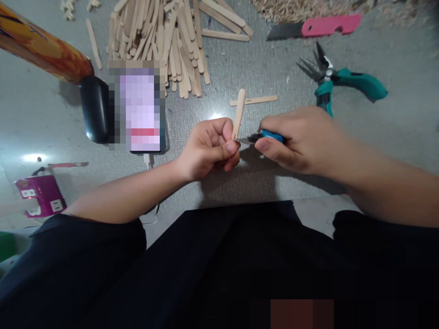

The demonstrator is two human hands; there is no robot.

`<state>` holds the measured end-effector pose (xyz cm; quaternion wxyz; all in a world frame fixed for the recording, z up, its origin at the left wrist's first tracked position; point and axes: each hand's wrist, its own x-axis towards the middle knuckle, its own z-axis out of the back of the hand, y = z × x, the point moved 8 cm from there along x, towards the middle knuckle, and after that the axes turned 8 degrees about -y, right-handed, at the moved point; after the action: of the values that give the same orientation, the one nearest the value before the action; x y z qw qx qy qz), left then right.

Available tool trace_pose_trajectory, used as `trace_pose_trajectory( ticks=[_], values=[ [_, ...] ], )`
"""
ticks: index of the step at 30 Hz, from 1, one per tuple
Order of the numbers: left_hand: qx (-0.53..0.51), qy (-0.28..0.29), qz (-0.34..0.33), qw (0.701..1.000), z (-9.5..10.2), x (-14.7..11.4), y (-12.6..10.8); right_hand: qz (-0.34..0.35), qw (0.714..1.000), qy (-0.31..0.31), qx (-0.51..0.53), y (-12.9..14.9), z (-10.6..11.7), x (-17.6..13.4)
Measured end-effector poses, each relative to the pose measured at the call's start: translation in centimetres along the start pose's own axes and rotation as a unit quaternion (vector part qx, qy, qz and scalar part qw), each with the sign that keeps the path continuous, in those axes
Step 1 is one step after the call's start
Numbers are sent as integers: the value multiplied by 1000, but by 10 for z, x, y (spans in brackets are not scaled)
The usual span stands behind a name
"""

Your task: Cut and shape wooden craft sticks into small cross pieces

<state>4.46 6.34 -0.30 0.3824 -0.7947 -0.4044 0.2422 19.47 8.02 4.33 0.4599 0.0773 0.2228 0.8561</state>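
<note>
My left hand point(214, 148) is closed on the lower end of a wooden craft stick point(239, 109), which points upward and away from me. In my right hand point(298, 141) is a blue utility knife point(272, 135), gripped between thumb and fingers. Its blade points left and reaches the stick's lower end, close to my left fingertips. Whether the blade cuts into the wood there, I cannot tell. Behind the held stick, another craft stick point(262, 99) with a small dark slot lies on the table.
A pile of craft sticks point(181, 50) spreads at the back, near wood shavings point(291, 9). Teal-handled pliers point(360, 82) and a pink cutter point(331, 26) lie back right. At left are a phone point(142, 109), a black mouse point(94, 109), an orange cylinder point(48, 43) and a purple power socket point(41, 196).
</note>
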Motion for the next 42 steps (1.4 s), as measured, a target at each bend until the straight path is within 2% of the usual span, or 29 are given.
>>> trace_pose_trajectory(
  ticks=[7, 17, 24, 37, 42],
  values=[
    [-42, 35, 53, 997, -13, 1, -2, -7, 999, 39, 26, 0, -8, -1],
    [-43, 44, 77, 995, -16, 0, 2, -4, 999, 36, 29, 7, -11, -2],
    [-20, 39, 42, 998, -8, -2, 9, -21, 999, -8, -28, 4, -6, 1],
    [-16, 16, 34, 999, -4, 1, 10, -30, 991, -87, -94, 4, 12, 0],
    [0, -13, 32, 999, 2, 0, 13, -33, 989, -72, -125, 1, 13, -2]
  ],
)
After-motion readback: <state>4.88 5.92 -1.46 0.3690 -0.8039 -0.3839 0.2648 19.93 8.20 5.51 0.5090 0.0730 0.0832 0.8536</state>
